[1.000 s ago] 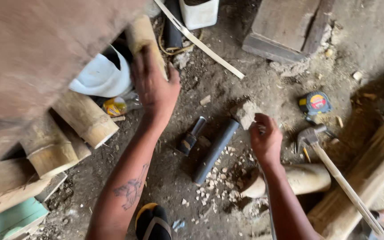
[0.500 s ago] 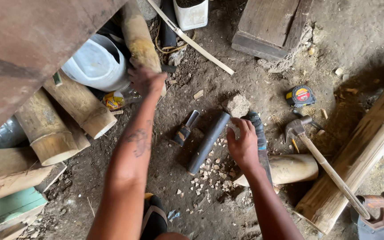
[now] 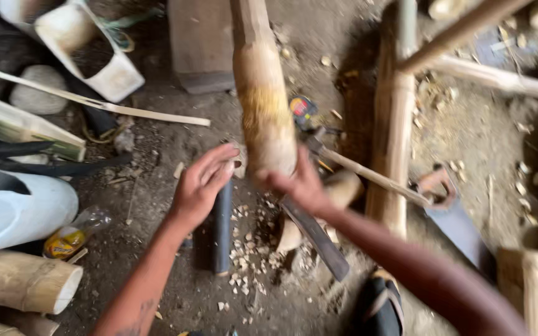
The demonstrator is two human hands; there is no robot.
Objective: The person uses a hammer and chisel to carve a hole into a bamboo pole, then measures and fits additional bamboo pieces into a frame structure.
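Note:
My right hand (image 3: 299, 185) is closed around the lower end of a thick bamboo pole (image 3: 261, 106), which runs up and away from me to the top edge. My left hand (image 3: 199, 188) hovers just left of that end with its fingers spread and nothing in it. I cannot tell whether its fingertips touch the pole. A dark tube (image 3: 222, 230) lies on the dirt below my left hand. Under my right wrist lies a long dark blade (image 3: 316, 238).
A hammer (image 3: 368, 175), a tape measure (image 3: 302, 109) and a saw (image 3: 457, 219) lie to the right. Cut bamboo sections (image 3: 23, 281), a pale blue tub (image 3: 14, 210) and a white container (image 3: 98, 59) crowd the left. Wood chips (image 3: 250, 256) litter the ground.
My right hand left the ground by the dark tube and now grips the bamboo pole. My left hand came back from the pile at the left to the pole's end. The view shifted.

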